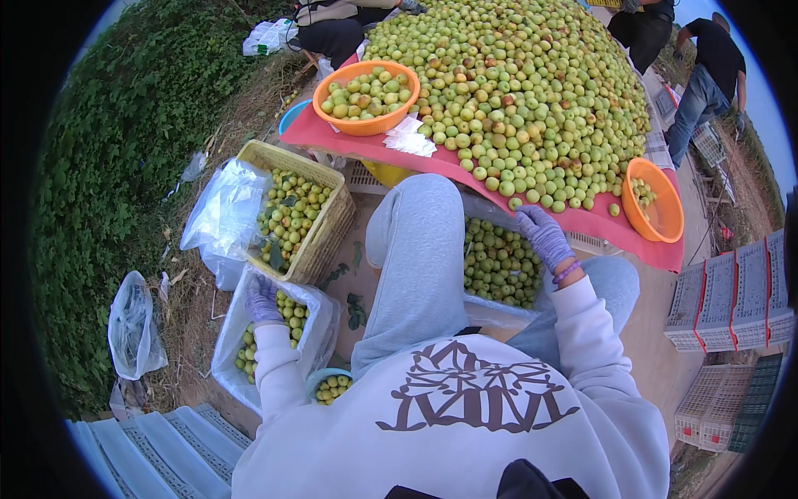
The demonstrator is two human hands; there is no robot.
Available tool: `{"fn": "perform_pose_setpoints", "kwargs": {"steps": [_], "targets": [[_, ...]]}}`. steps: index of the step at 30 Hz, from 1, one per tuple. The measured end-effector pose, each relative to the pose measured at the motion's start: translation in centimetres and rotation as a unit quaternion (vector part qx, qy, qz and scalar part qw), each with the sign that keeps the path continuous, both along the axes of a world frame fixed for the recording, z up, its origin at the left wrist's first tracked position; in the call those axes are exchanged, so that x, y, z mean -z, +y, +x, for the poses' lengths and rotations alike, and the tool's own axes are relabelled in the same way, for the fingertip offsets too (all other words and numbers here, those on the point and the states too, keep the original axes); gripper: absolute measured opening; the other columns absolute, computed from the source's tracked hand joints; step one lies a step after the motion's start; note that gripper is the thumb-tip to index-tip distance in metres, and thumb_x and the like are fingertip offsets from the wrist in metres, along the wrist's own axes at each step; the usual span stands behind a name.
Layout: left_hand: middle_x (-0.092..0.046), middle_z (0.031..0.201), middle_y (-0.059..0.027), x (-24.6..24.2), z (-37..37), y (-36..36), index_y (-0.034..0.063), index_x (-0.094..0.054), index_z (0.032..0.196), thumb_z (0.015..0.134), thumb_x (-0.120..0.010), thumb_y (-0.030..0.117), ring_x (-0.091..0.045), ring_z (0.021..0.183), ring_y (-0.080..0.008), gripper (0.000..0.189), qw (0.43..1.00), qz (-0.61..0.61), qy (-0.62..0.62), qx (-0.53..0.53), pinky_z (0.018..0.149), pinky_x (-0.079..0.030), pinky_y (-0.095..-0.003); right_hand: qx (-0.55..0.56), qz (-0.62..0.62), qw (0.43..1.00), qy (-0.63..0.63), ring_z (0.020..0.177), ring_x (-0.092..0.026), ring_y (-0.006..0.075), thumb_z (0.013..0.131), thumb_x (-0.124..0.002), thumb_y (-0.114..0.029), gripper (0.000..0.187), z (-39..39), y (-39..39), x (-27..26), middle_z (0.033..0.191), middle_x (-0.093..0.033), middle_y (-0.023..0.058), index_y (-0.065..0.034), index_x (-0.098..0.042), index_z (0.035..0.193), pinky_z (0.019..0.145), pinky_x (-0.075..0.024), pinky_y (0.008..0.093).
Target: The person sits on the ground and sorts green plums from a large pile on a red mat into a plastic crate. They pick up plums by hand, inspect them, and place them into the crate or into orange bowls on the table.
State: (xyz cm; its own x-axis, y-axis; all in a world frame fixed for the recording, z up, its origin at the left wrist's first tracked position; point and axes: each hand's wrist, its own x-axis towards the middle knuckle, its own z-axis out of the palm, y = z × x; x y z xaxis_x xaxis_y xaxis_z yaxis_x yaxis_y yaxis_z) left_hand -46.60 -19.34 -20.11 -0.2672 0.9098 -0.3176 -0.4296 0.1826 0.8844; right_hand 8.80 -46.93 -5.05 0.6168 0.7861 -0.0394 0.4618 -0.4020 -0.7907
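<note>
My right hand [544,237], in a purple knitted glove, is at the front edge of the red cloth [449,163]. A round green jujube-like fruit [515,203] is at its fingertips; whether they grip it is unclear. Below that hand, a lined crate of green fruit [502,262] stands between my legs. My left hand [262,299], gloved alike, reaches into a plastic-lined crate [227,349] on the left, over more fruit. Its fingers are partly hidden, so I cannot see whether it holds anything. Beyond the cloth edge rises a large heap of green and browned fruit [517,100].
Orange baskets of fruit stand on the cloth at left [366,125] and right [667,212], with white paper slips [410,137] beside one. A yellow crate of fruit [312,249] is at left. Stacked crates [726,299] stand right. Other people [711,75] are around the heap.
</note>
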Motion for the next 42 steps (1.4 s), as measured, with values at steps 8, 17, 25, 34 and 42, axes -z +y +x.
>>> {"fn": "perform_pose_setpoints", "kwargs": {"steps": [8, 17, 25, 34, 42], "targets": [[-0.067, 0.105, -0.0066, -12.3, 31.1, 5.3, 0.0053, -0.06, 0.115, 0.093, -0.055, 0.003, -0.063, 0.075, -0.0124, 0.022, 0.857, 0.15, 0.177, 0.46, 0.069, -0.053, -0.0259, -0.092, -0.005, 0.994, -0.06, 0.085, -0.064, 0.0293, 0.093, -0.06, -0.033, 0.032, 5.3, 3.6, -1.6, 0.095, -0.067, 0.0143, -0.0038, -0.065, 0.106, 0.079, -0.0506, 0.0362], [-0.057, 0.117, -0.0161, -14.1, 51.3, 8.0, 0.0096, -0.059, 0.117, 0.086, -0.052, -0.005, -0.059, 0.099, -0.0237, 0.035, 0.629, 0.137, 0.484, 0.593, 0.076, -0.053, -0.0341, -0.082, -0.088, 0.985, -0.127, 0.092, -0.065, 0.0355, 0.091, -0.059, -0.037, 0.038, 5.9, 5.4, 0.0, 0.098, -0.068, 0.0192, -0.0048, -0.065, 0.109, 0.083, -0.0511, 0.0417], [-0.052, 0.128, -0.0214, -12.8, 53.0, 9.2, 0.0144, -0.051, 0.126, 0.084, -0.056, 0.006, -0.057, 0.113, -0.037, 0.043, 0.374, 0.301, 0.676, 0.559, 0.089, -0.05, -0.0427, -0.109, -0.098, 0.977, -0.157, 0.093, -0.064, 0.0348, 0.091, -0.057, -0.036, 0.035, 6.0, 5.4, -0.3, 0.098, -0.066, 0.0176, -0.006, -0.065, 0.106, 0.083, -0.05, 0.0441], [-0.053, 0.112, -0.0188, -15.5, 48.4, 6.9, 0.0045, -0.053, 0.114, 0.074, -0.072, 0.01, -0.059, 0.092, -0.0322, 0.045, 0.57, 0.477, 0.548, 0.385, 0.081, -0.051, -0.0389, -0.109, -0.127, 0.97, -0.175, 0.097, -0.062, 0.0344, 0.091, -0.057, -0.037, 0.035, 5.5, 5.7, 0.7, 0.1, -0.065, 0.0178, -0.0081, -0.065, 0.109, 0.085, -0.0497, 0.0451], [-0.06, 0.091, -0.0053, -11.1, 26.5, 11.0, 0.0037, -0.056, 0.106, 0.087, -0.071, 0.022, -0.056, 0.077, -0.0138, 0.03, 0.825, 0.14, 0.429, 0.341, 0.071, -0.048, -0.0275, -0.102, -0.133, 0.968, -0.185, 0.099, -0.062, 0.0339, 0.091, -0.056, -0.037, 0.036, 5.5, 5.4, 0.7, 0.103, -0.065, 0.0177, -0.0064, -0.064, 0.108, 0.087, -0.0492, 0.0443]]}}
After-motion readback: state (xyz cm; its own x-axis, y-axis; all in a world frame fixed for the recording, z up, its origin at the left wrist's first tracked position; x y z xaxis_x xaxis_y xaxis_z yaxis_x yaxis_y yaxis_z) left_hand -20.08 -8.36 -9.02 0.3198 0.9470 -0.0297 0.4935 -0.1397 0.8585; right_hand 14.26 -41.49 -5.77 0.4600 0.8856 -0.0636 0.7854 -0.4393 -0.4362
